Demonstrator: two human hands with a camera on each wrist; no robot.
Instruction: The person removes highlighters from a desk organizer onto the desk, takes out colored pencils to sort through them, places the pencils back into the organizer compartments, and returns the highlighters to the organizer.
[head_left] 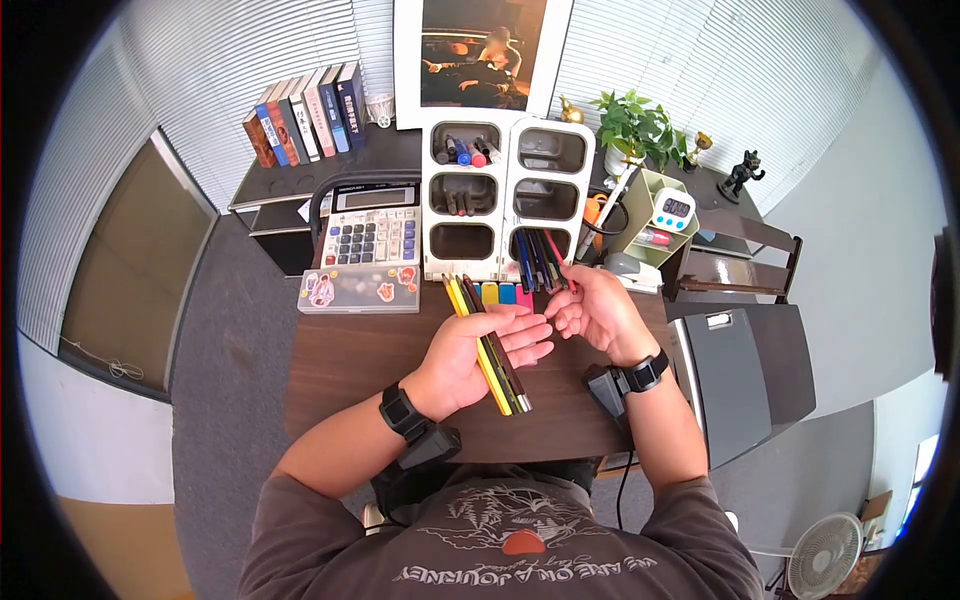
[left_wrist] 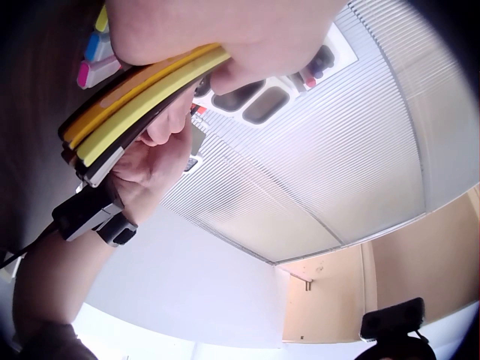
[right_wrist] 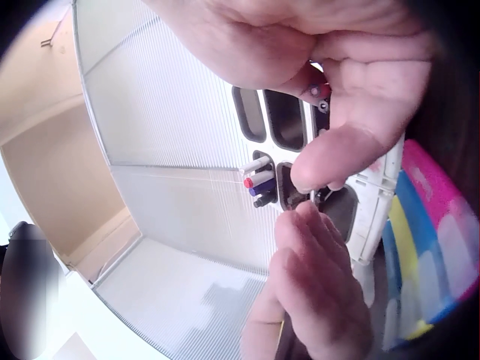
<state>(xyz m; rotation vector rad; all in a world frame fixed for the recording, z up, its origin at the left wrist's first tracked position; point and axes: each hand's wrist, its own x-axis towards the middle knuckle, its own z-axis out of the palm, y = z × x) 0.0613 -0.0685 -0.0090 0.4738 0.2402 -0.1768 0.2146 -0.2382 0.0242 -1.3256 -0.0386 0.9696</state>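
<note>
Palm up, the left hand (head_left: 468, 352) holds several long pencils (head_left: 490, 350) in yellow, black and dark brown under its thumb. In the left wrist view the pencils (left_wrist: 142, 105) cross in front of the right hand (left_wrist: 154, 161). The right hand (head_left: 602, 312) has loosely bent fingers and is beside the lower right compartment of a white organizer (head_left: 505, 200). A red pencil (head_left: 553, 246) leans there among dark and blue ones, its near end by the right hand; whether they touch is unclear. The right wrist view shows both hands' fingers close together.
Markers (head_left: 462, 152) stand in the upper left compartment. A calculator (head_left: 374, 225) and a pencil case (head_left: 360, 290) lie left of the organizer. Colored tabs (head_left: 507, 293) are in front of it. On the right are a green holder with a timer (head_left: 673, 209) and a plant (head_left: 637, 128).
</note>
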